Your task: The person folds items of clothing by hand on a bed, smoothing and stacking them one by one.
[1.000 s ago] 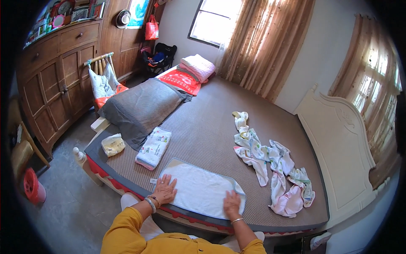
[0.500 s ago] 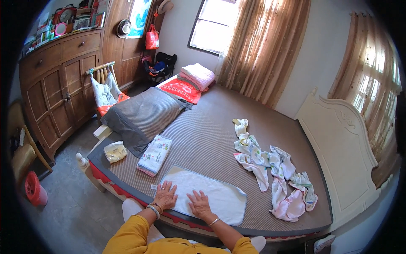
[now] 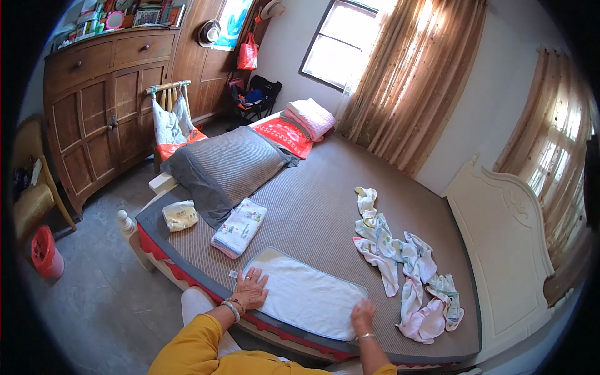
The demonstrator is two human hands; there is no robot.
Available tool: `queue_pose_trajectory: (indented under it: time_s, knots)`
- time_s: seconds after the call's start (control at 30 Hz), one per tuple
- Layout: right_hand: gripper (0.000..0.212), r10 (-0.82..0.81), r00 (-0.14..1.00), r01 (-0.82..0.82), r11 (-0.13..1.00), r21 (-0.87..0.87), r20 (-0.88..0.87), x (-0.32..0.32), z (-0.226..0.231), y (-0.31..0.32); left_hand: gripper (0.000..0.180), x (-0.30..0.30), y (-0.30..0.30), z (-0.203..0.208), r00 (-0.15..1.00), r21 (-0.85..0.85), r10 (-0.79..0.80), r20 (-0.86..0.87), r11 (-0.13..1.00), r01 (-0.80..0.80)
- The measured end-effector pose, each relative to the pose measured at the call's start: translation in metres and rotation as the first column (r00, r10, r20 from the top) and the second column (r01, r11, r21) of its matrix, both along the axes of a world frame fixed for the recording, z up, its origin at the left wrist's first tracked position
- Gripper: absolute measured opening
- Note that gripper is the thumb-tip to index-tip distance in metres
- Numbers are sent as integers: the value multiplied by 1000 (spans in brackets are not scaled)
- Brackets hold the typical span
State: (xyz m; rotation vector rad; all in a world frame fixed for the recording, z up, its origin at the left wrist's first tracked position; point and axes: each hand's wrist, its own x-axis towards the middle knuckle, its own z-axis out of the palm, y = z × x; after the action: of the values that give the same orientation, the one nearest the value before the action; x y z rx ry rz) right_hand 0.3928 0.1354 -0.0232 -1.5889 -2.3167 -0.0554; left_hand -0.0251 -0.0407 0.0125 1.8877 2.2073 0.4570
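A white rectangular cloth with a pale grey-blue edge (image 3: 306, 294) lies flat along the near edge of the bed. My left hand (image 3: 251, 290) rests on its left end, fingers spread. At the right end, my right hand (image 3: 362, 316) is closed at the cloth's border; its fingertips are partly hidden, and it seems to pinch the edge. Beyond the left end sits a folded stack of white printed cloths (image 3: 240, 228). A small cream-yellow folded bundle (image 3: 180, 215) lies farther left.
Rumpled baby clothes (image 3: 381, 237) lie on the bed (image 3: 312, 206) to the right, before the cream headboard (image 3: 503, 231). A grey mat (image 3: 225, 162) and folded bedding (image 3: 306, 119) are at the far left. A red bin (image 3: 47, 253) and wooden cabinet (image 3: 94, 119) stand beyond the bed.
My right hand has moved right from the middle of the cloth to its right end and closed there. My left hand stays on the left end. The view has shifted slightly.
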Motion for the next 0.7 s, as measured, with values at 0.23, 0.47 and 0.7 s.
queue_pose_trajectory:
  time_s: [0.23, 0.47, 0.7]
  knots:
    - [51, 65, 998, -65, 995, 81, 0, -19, -13, -114, 59, -8, 2, -18, 995, 101, -15, 95, 995, 5]
    - [46, -235, 947, 253, 966, 55, -218, 42, -18, -111, 58, -26, -17, -30, 969, 247, 211, 129, 940, -237]
    - [38, -178, 976, 180, 984, 2, -129, 37, -21, -131, 57, -26, -47, -28, 945, 254, 221, 240, 926, -281]
